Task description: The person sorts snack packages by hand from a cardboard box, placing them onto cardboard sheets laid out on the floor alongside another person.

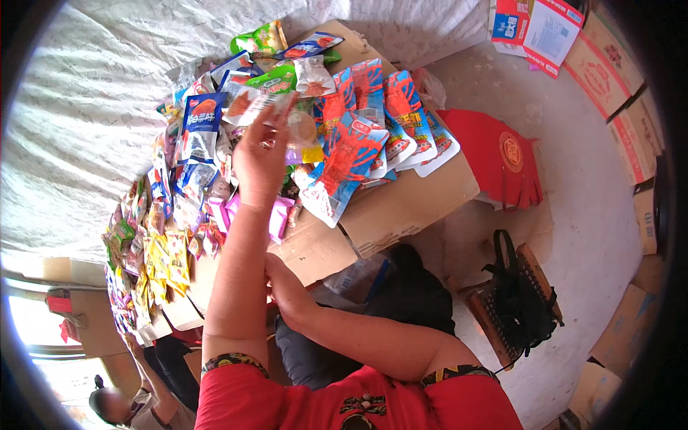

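My left hand reaches over a heap of wrapped snacks, its fingers closed on a small clear and white snack packet. Just left of it lies a blue snack packet. Red and blue pouches with a crayfish picture lie overlapped to its right. My right hand is by the cardboard edge, below the heap, partly hidden behind my left forearm; what it holds cannot be seen. A pink packet lies beside that forearm. Yellow packets are at the lower left of the heap.
Flattened cardboard lies under the snacks. A red fringed bag is beyond its right end. A wooden seat with black straps stands at the right. Cardboard boxes line the right wall. Another person is at the lower left.
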`<state>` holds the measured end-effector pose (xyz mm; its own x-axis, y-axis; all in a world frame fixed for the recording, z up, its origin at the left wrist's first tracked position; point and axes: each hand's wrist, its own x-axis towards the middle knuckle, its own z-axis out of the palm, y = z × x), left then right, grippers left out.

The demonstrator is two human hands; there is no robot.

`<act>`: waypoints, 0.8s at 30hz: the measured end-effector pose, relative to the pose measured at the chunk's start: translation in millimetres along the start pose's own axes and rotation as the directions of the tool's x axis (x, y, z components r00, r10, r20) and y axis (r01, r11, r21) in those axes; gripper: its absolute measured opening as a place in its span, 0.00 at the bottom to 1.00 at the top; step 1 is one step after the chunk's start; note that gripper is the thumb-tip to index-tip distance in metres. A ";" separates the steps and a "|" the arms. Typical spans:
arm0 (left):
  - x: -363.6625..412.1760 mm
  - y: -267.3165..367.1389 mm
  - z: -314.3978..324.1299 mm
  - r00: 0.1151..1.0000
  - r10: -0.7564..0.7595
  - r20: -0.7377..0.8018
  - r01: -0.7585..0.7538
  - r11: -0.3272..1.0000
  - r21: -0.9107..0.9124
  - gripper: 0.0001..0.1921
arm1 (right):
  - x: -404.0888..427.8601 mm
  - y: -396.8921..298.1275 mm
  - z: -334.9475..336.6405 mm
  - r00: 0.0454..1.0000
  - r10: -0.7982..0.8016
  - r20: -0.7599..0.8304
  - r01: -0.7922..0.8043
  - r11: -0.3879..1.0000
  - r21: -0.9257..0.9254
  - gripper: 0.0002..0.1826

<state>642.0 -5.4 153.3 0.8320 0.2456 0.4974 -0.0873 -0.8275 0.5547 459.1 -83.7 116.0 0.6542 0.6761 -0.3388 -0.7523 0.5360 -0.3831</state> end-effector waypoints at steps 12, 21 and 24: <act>-41.8 24.7 -2.3 0.767 0.392 0.508 -0.493 0.867 0.074 0.33 | 3.1 7.8 -1.1 0.987 0.159 -0.020 -0.158 0.986 0.051 0.20; -60.6 27.2 9.2 0.685 0.022 0.728 -0.436 0.813 0.386 0.25 | 11.4 28.7 -11.9 0.960 0.266 -0.088 -0.262 0.964 0.050 0.20; -60.2 20.9 7.2 0.675 0.084 0.733 -0.459 0.826 0.328 0.26 | 12.9 32.3 -12.8 0.966 0.253 -0.050 -0.251 0.967 0.052 0.19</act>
<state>594.0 -41.2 130.1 0.9559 -0.2738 -0.1061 -0.2742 -0.9616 0.0107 444.3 -64.1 88.3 0.4456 0.7637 -0.4672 -0.8952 0.3748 -0.2411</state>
